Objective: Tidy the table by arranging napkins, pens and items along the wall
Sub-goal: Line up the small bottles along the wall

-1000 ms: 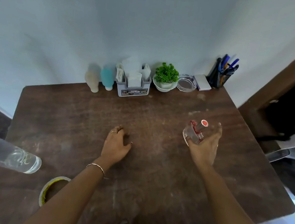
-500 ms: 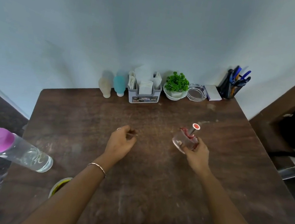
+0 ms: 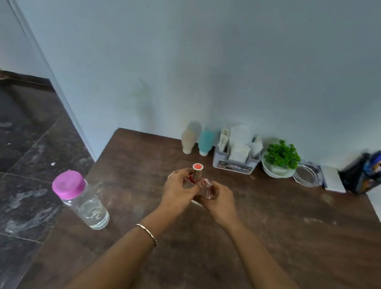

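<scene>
A small clear glass bottle with a metallic neck and orange-red cap (image 3: 197, 169) is held above the middle of the brown table (image 3: 269, 241). My left hand (image 3: 178, 191) grips its left side and my right hand (image 3: 217, 202) grips its right side, so much of the glass body is hidden. Along the wall stand a beige bottle (image 3: 187, 141), a teal bottle (image 3: 205, 142), a grey napkin holder (image 3: 233, 161) with white napkins, a green plant in a white bowl (image 3: 280, 162), a glass ashtray (image 3: 308, 175), a white pad (image 3: 333, 178) and a black pen holder (image 3: 366, 176) with blue pens.
A clear water bottle with a pink lid (image 3: 81, 199) stands at the table's left edge. Dark tiled floor (image 3: 10, 168) lies to the left of the table. The pale wall (image 3: 220, 62) runs behind the row of items.
My left hand has left the tabletop and joined my right hand on the small bottle, which moved left towards the table's middle. The camera has swung to the left.
</scene>
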`<control>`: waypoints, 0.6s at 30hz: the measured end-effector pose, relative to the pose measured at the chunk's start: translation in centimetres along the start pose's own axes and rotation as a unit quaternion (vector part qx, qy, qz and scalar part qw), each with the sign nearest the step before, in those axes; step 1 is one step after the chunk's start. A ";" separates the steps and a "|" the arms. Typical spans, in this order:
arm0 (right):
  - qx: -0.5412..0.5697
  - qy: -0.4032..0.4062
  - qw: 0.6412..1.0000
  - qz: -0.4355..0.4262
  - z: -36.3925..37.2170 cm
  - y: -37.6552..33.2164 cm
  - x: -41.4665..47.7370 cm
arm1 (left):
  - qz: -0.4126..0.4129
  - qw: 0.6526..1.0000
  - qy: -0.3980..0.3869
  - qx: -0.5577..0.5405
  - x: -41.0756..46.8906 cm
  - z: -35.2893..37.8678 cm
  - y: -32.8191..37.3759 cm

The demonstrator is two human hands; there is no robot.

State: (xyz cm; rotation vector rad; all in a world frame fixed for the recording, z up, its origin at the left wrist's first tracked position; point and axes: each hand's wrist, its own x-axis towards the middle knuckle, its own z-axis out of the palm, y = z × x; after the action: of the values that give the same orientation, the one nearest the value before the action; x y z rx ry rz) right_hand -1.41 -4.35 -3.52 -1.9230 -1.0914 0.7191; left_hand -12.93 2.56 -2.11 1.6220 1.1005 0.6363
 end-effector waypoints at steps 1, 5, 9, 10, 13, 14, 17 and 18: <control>0.001 -0.006 1.000 -0.002 0.8 -0.7 0.7 | -0.008 1.000 0.023 -0.010 0.5 -0.7 -0.2; 0.009 -0.027 1.000 -0.004 3.5 -2.4 3.6 | -0.025 0.996 0.084 -0.003 2.8 -2.6 -0.6; 0.022 -0.055 0.998 0.007 4.9 -2.5 6.1 | -0.046 0.992 0.111 0.024 6.3 -4.8 -0.6; 0.020 -0.071 0.997 0.011 5.0 -2.2 6.5 | -0.053 0.992 0.109 0.037 7.3 -5.4 -0.7; 0.010 -0.093 0.995 0.024 5.4 -1.2 7.2 | -0.060 0.992 0.090 0.069 10.5 -7.1 -1.3; 0.010 -0.097 0.995 0.030 5.4 -0.6 7.4 | -0.065 0.991 0.085 0.077 11.3 -7.4 -1.3; 0.008 -0.099 0.994 0.043 5.7 0.9 7.7 | -0.074 0.987 0.096 0.104 14.0 -7.7 -1.3; 0.001 -0.095 0.995 0.043 5.8 1.5 7.9 | -0.076 0.985 0.105 0.115 14.8 -7.7 -1.3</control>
State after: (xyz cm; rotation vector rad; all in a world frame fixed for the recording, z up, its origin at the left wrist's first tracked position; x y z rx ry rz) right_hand -1.55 4.19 -8.49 -1.9397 -1.1259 0.9678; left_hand -13.22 19.28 -2.52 1.6716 1.4825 0.6069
